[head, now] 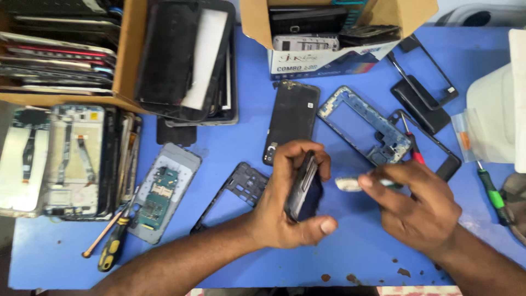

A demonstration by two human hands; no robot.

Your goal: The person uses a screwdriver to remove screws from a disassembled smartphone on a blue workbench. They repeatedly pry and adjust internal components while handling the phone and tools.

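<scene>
A blue worktop (350,257) fills nearly the whole view, its surface scuffed and chipped near the front edge, where small brown spots show. Even, soft light falls on it, with faint shadows. At the far left a strip of grey floor (5,241) shows beside the worktop's edge. No wall or window can be made out.

Tool (378,182) shaft hidden inside right hand (416,205); phone (304,189) face edge-on, unreadable.
</scene>
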